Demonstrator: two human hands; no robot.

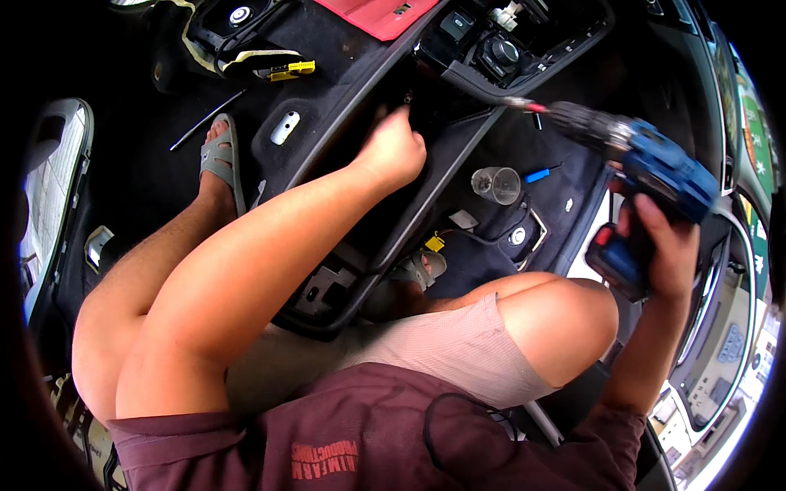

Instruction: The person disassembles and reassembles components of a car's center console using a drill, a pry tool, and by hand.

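My right hand [663,237] is wrapped round the grip of a blue and black cordless drill [667,168]. The drill's long bit [524,104], with a red band, points left toward the centre console, apart from it and blurred by motion. My left hand [395,149] reaches down into the open black console frame [438,184]. Its fingers are curled, and their tips, with whatever they may grip, are lost in the dark cavity. Just beyond that hand sits the console's control panel [491,61] with a round knob.
A clear plastic cup [496,186] with small parts inside stands right of the console, by a blue-handled tool [538,175]. Across the left floor lie a thin metal rod [205,121], a silver bracket [286,128] and a yellow connector [292,70]. A red sheet [381,15] lies at the far side.
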